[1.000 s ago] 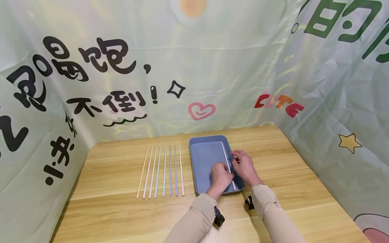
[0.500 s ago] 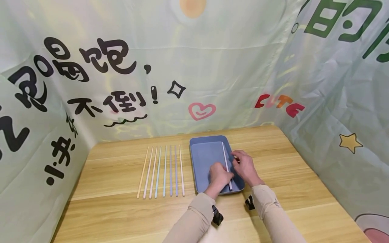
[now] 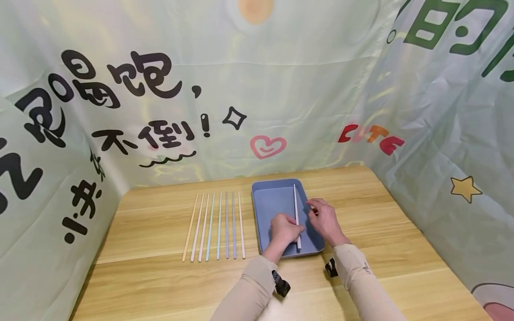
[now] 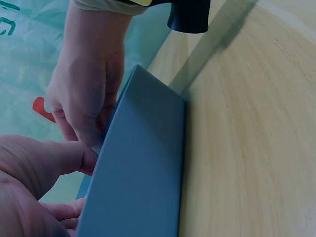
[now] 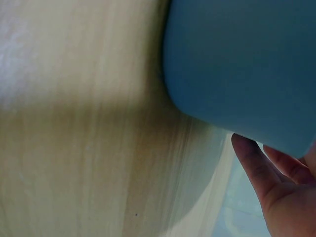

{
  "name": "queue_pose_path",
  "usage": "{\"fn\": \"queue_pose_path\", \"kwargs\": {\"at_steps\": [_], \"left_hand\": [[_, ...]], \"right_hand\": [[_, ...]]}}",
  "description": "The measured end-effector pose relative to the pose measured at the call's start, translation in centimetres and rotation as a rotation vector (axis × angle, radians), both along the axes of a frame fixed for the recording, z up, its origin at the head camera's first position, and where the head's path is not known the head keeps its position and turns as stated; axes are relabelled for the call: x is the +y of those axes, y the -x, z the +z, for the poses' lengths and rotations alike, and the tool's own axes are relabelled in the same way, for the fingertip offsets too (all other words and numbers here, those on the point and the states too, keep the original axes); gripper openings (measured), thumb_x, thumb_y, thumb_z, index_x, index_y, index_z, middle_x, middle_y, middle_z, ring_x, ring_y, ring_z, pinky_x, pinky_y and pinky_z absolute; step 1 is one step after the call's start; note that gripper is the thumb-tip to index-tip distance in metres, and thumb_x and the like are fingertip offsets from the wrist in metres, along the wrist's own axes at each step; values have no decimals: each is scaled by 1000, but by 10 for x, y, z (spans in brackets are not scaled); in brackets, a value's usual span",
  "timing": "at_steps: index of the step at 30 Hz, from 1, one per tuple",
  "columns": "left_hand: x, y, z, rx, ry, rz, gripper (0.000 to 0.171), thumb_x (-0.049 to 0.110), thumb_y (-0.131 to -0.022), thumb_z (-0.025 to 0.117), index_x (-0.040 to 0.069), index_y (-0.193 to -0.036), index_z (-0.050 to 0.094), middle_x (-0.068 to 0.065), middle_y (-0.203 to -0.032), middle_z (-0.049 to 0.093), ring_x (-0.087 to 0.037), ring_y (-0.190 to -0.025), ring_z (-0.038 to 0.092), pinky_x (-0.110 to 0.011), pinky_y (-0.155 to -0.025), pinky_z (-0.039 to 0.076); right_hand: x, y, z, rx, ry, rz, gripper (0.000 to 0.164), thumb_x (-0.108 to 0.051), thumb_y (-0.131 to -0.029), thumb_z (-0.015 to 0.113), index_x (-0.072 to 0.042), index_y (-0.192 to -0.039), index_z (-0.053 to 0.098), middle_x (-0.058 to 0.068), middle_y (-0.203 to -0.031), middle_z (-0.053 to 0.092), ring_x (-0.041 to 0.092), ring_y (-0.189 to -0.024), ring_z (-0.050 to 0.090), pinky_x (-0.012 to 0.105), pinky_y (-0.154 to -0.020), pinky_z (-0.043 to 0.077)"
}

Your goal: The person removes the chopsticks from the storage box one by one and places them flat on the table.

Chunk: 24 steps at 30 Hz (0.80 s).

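Observation:
Inside the blue tray (image 3: pixel 271 191), my left hand (image 3: pixel 286 229) pinches a pale chopstick (image 3: pixel 296 203) that runs lengthwise. Whether a second one lies against it, I cannot tell. My right hand (image 3: pixel 324 218) grips the tray's right rim. In the right wrist view that hand's fingers (image 5: pixel 259 170) touch the tray's outer wall (image 5: pixel 232 59). The left wrist view shows my left hand (image 4: pixel 29 173) low at the side and my right hand (image 4: pixel 84 94) above, both partly behind the tray wall (image 4: pixel 140 158).
Several coloured chopsticks (image 3: pixel 218 227) lie side by side on the wooden table (image 3: pixel 152 236), left of the tray: yellow, pink, teal, lilac and pale ones. Printed cloth (image 3: pixel 321 89) hangs behind the table and at both sides.
My left hand has moved left inside the tray with the pale chopstick, which now stands straighter and farther from the right wall. The right hand has stayed at the rim.

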State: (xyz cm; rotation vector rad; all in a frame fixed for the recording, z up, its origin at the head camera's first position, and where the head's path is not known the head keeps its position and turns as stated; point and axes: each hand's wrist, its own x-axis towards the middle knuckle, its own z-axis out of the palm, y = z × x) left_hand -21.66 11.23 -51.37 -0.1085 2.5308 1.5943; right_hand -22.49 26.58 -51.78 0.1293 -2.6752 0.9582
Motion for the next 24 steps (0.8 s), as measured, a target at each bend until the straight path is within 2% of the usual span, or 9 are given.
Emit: {"fn": "queue_pose_path", "kwargs": {"at_steps": [7,12,17,20,24], "left_hand": [[-10,0,7,-37,-50,-14,14,12,-80,87,12,-80,74,2,-65,71,-9,-47,63,-24,-48,52],[-22,2,13,-38,-141,-18,9,6,-80,83,7,-86,76,-2,-72,75,-9,-50,64,-24,-49,55],[-36,4,21,-24,-236,-28,18,1,-81,78,-2,-99,77,-7,-81,78,-9,-56,66,-24,-52,58],[-44,5,22,-18,-257,-27,22,0,-81,76,-5,-103,77,-9,-83,77,-9,-57,65,-24,-52,58],[-57,10,23,-8,-233,-8,23,1,-81,75,-3,-103,78,-7,-79,76,-8,-53,63,-22,-49,55]], "right_hand": [[0,-1,0,2,2,1,33,11,-92,61,13,-124,69,29,-131,66,41,-97,74,49,-81,64],[-1,-1,1,5,5,7,33,12,-92,61,13,-124,68,30,-132,65,43,-98,74,48,-82,64],[-2,-1,1,3,-2,14,33,11,-93,61,14,-125,68,31,-132,65,43,-100,74,49,-83,64],[-2,-1,0,7,-5,18,32,10,-93,61,14,-125,68,31,-131,65,43,-99,74,50,-83,64],[-1,-2,0,11,-5,15,33,10,-93,60,14,-125,68,31,-131,65,43,-99,74,51,-83,63]]}}
